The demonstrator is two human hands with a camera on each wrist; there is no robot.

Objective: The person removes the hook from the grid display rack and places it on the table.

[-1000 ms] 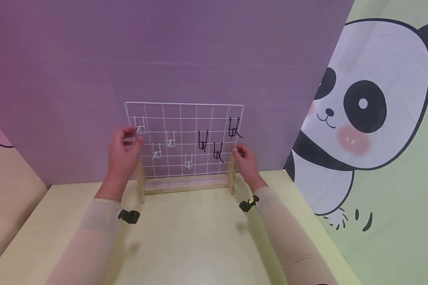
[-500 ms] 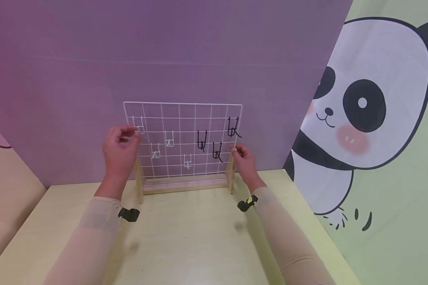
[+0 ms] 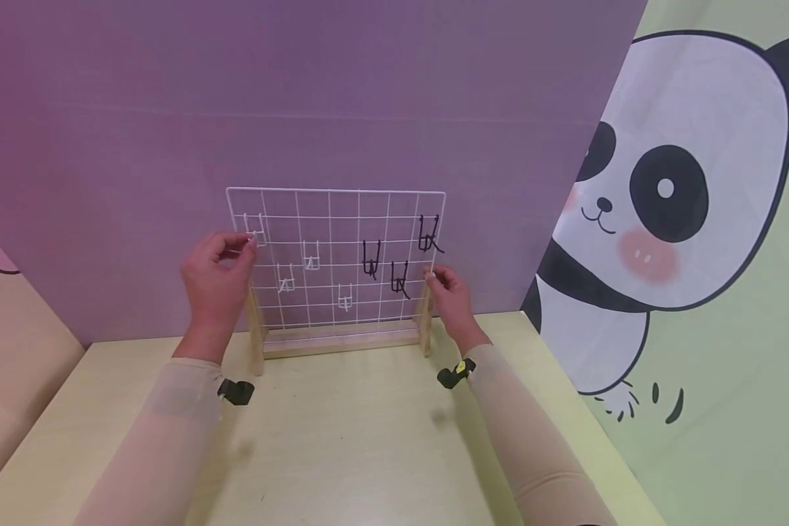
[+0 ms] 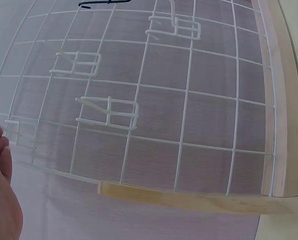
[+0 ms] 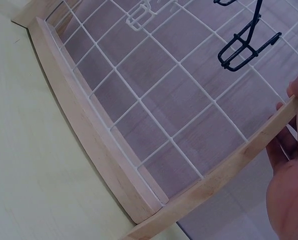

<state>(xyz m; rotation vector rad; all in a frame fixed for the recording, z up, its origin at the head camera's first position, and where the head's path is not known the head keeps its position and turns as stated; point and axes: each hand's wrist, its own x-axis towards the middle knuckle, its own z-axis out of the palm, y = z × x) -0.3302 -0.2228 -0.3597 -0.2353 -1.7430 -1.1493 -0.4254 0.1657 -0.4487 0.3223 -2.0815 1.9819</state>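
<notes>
A white wire grid rack [image 3: 335,191] stands upright in a wooden base [image 3: 342,341]. At its upper left, my left hand [image 3: 215,281] pinches a white wire hook [image 3: 261,234] between thumb and fingertips. My right hand [image 3: 454,301] grips the rack's right side, around the top of a wooden post [image 5: 269,131]. Three more white hooks, one of them low in the middle [image 3: 345,301], hang on the grid. To the right hang three black hooks, the highest [image 3: 427,237] just above my right hand. In the left wrist view, my left fingertips are cut off.
The rack stands near the back of a pale wooden table [image 3: 342,453]. Behind it rises a purple wall [image 3: 381,88]. A panda drawing [image 3: 697,190] covers the wall on the right.
The back of my left hand has swung a little to the left, while its fingertips stay at the upper left hook. My right hand keeps its grip on the rack's side.
</notes>
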